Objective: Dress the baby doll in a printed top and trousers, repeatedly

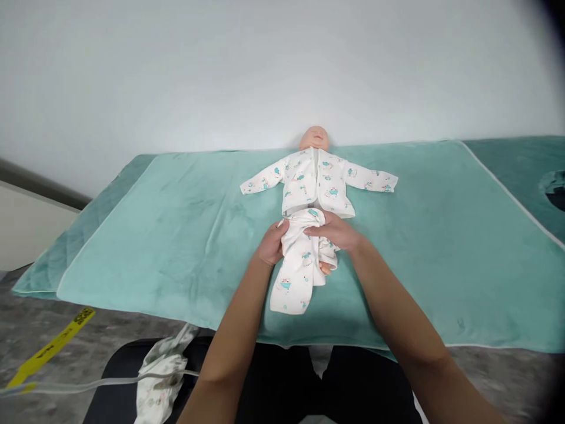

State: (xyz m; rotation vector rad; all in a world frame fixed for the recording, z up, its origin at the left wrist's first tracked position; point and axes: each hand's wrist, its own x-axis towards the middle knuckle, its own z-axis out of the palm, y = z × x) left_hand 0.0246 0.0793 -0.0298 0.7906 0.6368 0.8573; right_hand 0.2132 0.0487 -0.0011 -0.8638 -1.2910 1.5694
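Note:
A baby doll (315,139) lies on its back, head toward the wall, its arms covered by the spread sleeves of a white printed jacket (300,184). White baby pants (293,281) in a matching print are bunched around the doll's lower body. One pant leg lies flat toward me; from the other, shorter and rumpled, a bit of the doll's foot shows. My left hand (272,242) grips the pants' left edge near the top. On the opposite side, my right hand (336,231) pinches the cloth, thumb on top. The doll's legs are mostly hidden.
The doll rests on a green padded cover (176,235) against a white wall (220,70). Below the near edge, a printed cloth (159,383) lies on a black seat (115,377), with a pale cable (106,383) crossing it. Yellow tape (53,347) shows at lower left.

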